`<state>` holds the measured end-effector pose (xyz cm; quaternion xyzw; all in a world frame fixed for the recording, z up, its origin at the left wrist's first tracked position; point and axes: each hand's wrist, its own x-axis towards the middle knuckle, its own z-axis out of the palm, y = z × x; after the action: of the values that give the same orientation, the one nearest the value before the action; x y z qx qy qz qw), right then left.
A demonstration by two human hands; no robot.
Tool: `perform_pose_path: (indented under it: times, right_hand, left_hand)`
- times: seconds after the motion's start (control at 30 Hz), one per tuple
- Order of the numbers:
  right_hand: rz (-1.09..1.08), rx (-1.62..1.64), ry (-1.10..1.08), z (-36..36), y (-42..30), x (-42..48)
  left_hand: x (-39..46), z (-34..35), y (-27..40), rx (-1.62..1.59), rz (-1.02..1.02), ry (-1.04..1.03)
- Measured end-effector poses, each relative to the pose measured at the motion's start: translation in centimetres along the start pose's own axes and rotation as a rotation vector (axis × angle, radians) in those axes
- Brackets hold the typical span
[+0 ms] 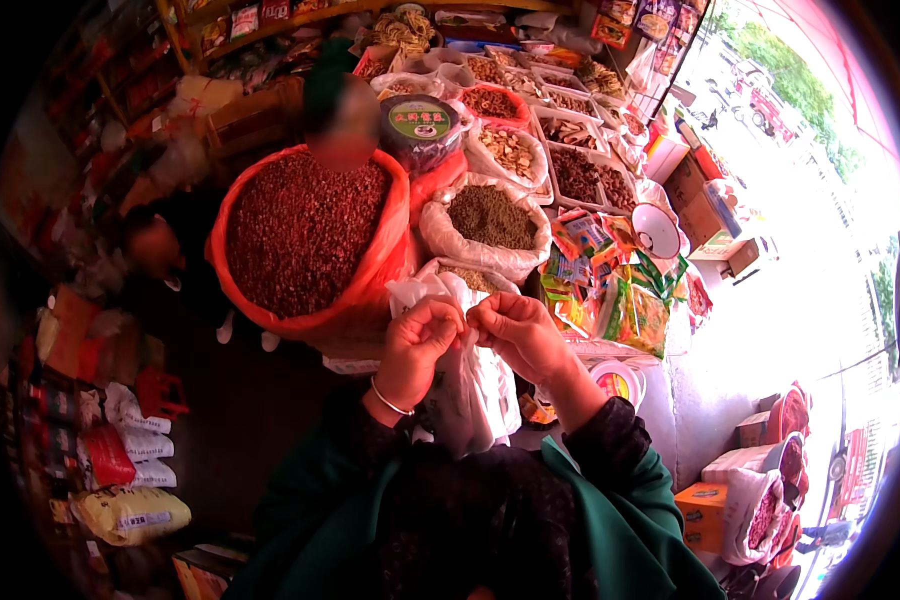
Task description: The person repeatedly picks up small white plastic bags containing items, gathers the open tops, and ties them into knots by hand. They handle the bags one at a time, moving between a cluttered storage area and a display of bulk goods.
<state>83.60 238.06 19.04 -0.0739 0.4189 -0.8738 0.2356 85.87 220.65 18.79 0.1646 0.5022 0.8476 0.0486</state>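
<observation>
A white plastic bag (476, 397) hangs below my two hands, its gathered top running up between them. My left hand (424, 337), with a bangle at the wrist, pinches at the bag's top with thumb and forefinger. Close beside it, my right hand (521, 334) pinches at the same spot, the two sets of fingertips almost touching. The exact piece between the fingers is too small to make out. Just beyond the hands is a bag of pale grain (472, 277), partly covered by white plastic.
Left ahead stands a large red-lined sack of dark red grains (307, 232), with a person (345, 120) behind it. A sack of greenish seeds (493, 217), trays of dried goods (574, 172) and colourful packets (637, 307) lie ahead and right. Packed bags (139, 514) stand at left.
</observation>
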Motion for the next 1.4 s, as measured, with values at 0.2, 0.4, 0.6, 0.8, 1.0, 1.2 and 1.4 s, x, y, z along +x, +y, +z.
perform_pose_path:
  times: [0.2, 0.4, 0.6, 0.8, 1.0, 1.2, 1.4]
  right_hand:
    - [0.044, -0.384, -0.038, 1.3, -2.2, -1.0]
    - [-0.091, -0.981, 0.043, 1.9, -2.7, -1.7]
    - [-0.130, -0.974, -0.002, 0.9, -3.0, -1.9]
    - [-0.074, -0.498, -0.047, -1.1, -2.3, -1.5]
    - [-0.128, -0.501, -0.049, -1.5, -2.9, -0.8]
    - [-0.174, -0.555, -0.043, -1.1, -2.5, -0.9]
    - [-0.284, -0.726, 0.010, -0.7, -2.2, -0.7]
  left_hand:
    - [0.3, 0.4, 0.0, 0.144, 0.008, 0.042]
    - [0.8, 2.0, 0.2, 0.217, -0.003, 0.002]
    - [1.0, 2.2, -0.4, 0.234, -0.010, -0.016]
    - [0.6, 2.2, -0.7, 0.041, -0.053, 0.102]
    - [-0.7, 3.0, -2.2, 0.767, 0.355, 0.217]
    - [-1.5, 3.4, -3.2, 0.816, 0.388, 0.265]
    - [-1.2, 3.1, -2.6, 0.971, 0.567, 0.240]
